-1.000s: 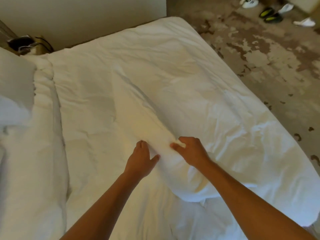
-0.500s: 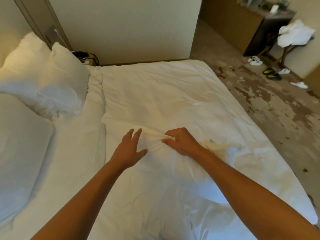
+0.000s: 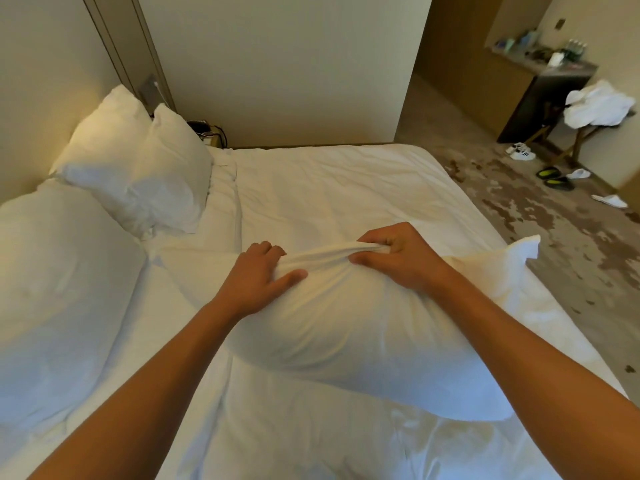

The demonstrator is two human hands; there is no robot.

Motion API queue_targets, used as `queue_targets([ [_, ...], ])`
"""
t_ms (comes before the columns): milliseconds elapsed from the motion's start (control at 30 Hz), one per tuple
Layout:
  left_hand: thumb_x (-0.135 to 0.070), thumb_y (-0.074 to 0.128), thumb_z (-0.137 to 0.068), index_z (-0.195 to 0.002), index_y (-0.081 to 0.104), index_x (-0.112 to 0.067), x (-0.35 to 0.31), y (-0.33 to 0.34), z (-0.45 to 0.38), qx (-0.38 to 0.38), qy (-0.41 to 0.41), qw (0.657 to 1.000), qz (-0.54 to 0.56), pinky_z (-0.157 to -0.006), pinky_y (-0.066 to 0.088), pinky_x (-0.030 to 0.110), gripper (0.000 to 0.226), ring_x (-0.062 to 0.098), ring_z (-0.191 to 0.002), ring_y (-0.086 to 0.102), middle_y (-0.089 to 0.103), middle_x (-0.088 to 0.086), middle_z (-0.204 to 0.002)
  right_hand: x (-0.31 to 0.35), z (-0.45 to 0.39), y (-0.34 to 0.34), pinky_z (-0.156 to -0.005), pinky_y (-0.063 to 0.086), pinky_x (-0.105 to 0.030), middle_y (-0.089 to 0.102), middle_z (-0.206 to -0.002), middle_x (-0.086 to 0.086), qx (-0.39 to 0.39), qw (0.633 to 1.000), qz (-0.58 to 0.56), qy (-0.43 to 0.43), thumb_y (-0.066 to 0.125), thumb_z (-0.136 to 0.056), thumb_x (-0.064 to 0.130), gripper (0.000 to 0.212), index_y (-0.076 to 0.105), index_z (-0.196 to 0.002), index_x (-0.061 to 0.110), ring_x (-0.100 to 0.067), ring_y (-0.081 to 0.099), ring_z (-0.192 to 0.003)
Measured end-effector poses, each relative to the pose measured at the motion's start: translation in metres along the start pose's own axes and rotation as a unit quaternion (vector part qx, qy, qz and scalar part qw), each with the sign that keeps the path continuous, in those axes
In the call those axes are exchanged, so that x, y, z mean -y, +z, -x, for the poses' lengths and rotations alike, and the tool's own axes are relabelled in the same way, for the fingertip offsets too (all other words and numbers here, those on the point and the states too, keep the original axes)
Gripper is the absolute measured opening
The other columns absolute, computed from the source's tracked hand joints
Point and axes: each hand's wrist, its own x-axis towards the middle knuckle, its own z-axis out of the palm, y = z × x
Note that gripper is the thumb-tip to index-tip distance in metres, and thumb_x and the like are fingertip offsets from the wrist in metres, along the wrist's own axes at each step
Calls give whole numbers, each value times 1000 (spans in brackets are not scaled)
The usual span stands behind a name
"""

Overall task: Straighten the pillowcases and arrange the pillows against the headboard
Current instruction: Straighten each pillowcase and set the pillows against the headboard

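A white pillow (image 3: 363,327) lies across the middle of the bed between my arms, its far corner sticking up at the right. My right hand (image 3: 398,258) is shut on a bunched fold of its pillowcase along the top edge. My left hand (image 3: 259,275) grips the same edge just to the left, thumb pressed into the fabric. Two more white pillows sit at the left: one (image 3: 138,174) leans at the headboard, a larger one (image 3: 59,289) lies nearer to me.
The bed (image 3: 329,188) is covered by a creased white duvet. A bedside spot with cables (image 3: 207,129) is behind the far pillow. On the patterned floor at the right lie shoes and slippers (image 3: 554,178), beside a stool with white laundry (image 3: 599,109).
The pillow has been pulled up off the duvet toward me and now bulges between my arms. My left hand went from spread open to gripping the pillowcase edge. The view has tilted up.
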Motion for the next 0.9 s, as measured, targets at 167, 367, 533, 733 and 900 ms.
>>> queue_targets([
  [167, -79, 33, -93, -69, 37, -27, 7, -6, 31, 46, -79, 996, -20, -56, 39, 34, 57, 13, -58, 53, 51, -2, -58, -10, -2, 23, -68, 52, -16, 78, -81, 8, 9, 1000, -2, 14, 83, -86, 26, 1, 82, -87, 26, -4, 73, -77],
  [367, -75, 42, -93, -62, 42, -18, 6, 10, 80, 82, -155, 983, 43, -56, 36, 32, 65, 15, -53, 45, 47, 2, -58, -58, -8, 57, -68, 51, -32, 73, -78, 13, 35, 990, 129, 55, 77, -85, 52, 16, 77, -82, 36, -6, 68, -77],
  [533, -65, 51, -95, -65, 48, -18, -2, 13, 103, 71, -191, 977, 57, -58, 35, 30, 56, 13, -57, 47, 55, 4, -64, -87, -15, 88, -68, 50, -30, 71, -82, 18, 59, 986, 146, 59, 74, -86, 58, 22, 75, -81, 37, -1, 64, -82],
  [733, -69, 52, -87, -75, 58, -21, 11, 1, 128, 63, -248, 966, 32, -58, 44, 31, 49, 16, -64, 59, 62, -1, -71, -103, -23, 132, -61, 50, -28, 71, -76, 18, 111, 986, 112, 55, 67, -79, 72, 33, 73, -78, 40, -2, 65, -75],
  [900, -55, 59, -93, -101, 64, -19, 48, 11, 163, 120, -301, 946, 18, -76, 53, 41, 37, 23, -84, 63, 68, 2, -94, -111, -28, 184, -62, 47, -31, 69, -80, 7, 200, 964, 166, 55, 72, -86, 60, 30, 73, -80, 31, -17, 65, -75],
])
